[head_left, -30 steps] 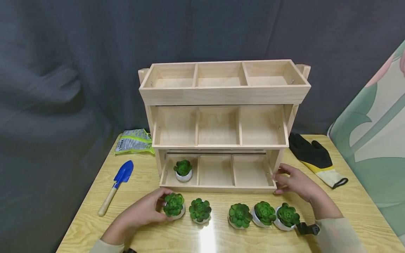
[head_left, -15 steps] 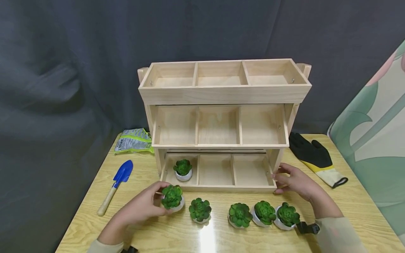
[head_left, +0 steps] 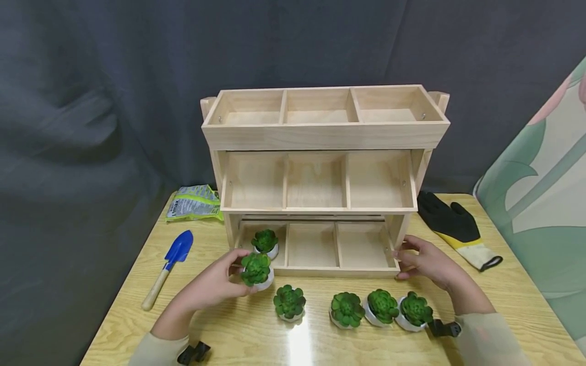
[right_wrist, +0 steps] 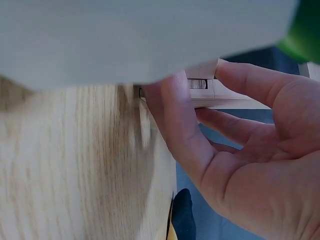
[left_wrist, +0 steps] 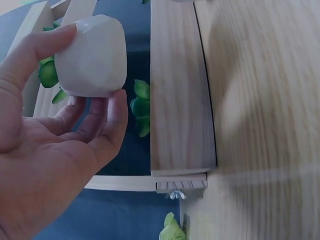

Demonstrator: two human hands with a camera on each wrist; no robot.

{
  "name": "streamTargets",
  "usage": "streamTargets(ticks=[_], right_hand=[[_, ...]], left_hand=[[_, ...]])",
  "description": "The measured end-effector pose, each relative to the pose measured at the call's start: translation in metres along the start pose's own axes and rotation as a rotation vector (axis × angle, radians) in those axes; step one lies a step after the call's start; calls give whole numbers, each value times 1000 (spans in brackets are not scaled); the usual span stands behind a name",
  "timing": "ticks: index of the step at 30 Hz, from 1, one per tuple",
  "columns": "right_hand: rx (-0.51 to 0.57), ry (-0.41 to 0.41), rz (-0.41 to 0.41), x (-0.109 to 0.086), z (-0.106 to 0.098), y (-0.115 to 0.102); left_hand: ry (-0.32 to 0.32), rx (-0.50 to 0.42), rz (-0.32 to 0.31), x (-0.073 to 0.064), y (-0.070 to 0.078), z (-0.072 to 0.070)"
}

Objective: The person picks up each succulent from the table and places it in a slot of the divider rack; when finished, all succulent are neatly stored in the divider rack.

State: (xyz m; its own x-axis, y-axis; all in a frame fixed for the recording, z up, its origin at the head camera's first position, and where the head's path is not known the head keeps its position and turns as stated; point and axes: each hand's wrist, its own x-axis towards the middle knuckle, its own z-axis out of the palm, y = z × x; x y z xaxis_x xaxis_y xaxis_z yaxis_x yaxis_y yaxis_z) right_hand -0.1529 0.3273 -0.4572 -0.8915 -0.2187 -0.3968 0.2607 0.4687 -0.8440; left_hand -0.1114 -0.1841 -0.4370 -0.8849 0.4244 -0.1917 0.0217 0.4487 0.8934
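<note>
My left hand (head_left: 223, 280) holds a potted succulent (head_left: 256, 269) just in front of the lowest tier of a wooden planter shelf (head_left: 325, 138). In the left wrist view, thumb and fingers (left_wrist: 116, 115) pinch its white pot (left_wrist: 95, 57) by the sides, above the table. Behind it, another succulent (head_left: 265, 240) sits in the bottom left compartment, its pot partly covered. My right hand (head_left: 428, 262) grips the right front corner of that tier. In the right wrist view, a blurred pale shape hides part of the right hand's hold (right_wrist: 240, 130).
In front of the shelf stand a single succulent (head_left: 289, 303) and a row of several more, one of them (head_left: 347, 310) leftmost. A blue trowel (head_left: 170, 264) and a green packet (head_left: 194, 203) lie left. A work glove (head_left: 458, 229) lies right.
My left hand has lifted the potted succulent from the table and carried it forward, slightly right, toward the bottom left compartment. The right hand has stayed at the shelf's corner.
</note>
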Motion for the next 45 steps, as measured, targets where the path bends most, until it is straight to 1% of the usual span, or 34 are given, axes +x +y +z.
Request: streamTargets(ticks=[3,6,13,18,22,24,26,30,35,41,45], right_hand=[[-7,-4,-3,1,1,0],[-3,-1,-3,1,1,0],[-15,-5,-22,1,-1,3],[-26,2,-19,3,-2,4],[-18,1,-16,3,-2,4],[-18,0,-20,2,-2,5],[-18,2,-19,2,-2,5],[-15,2,-14,2,-2,4],[-13,2,-17,2,-1,4],[-19,-1,-14,3,-1,3],[-24,-1,-13,2,-2,3]], left_hand=[[5,-19,5,3,3,2],[16,-12,3,6,5,3],[23,-15,-22,16,16,8],[41,21,-7,29,23,14],[32,50,49,40,29,21],[30,60,62,46,32,25],[33,66,59,52,38,28],[46,88,27,64,46,35],[38,105,38,76,50,42],[7,127,28,89,56,48],[4,172,40,97,60,52]])
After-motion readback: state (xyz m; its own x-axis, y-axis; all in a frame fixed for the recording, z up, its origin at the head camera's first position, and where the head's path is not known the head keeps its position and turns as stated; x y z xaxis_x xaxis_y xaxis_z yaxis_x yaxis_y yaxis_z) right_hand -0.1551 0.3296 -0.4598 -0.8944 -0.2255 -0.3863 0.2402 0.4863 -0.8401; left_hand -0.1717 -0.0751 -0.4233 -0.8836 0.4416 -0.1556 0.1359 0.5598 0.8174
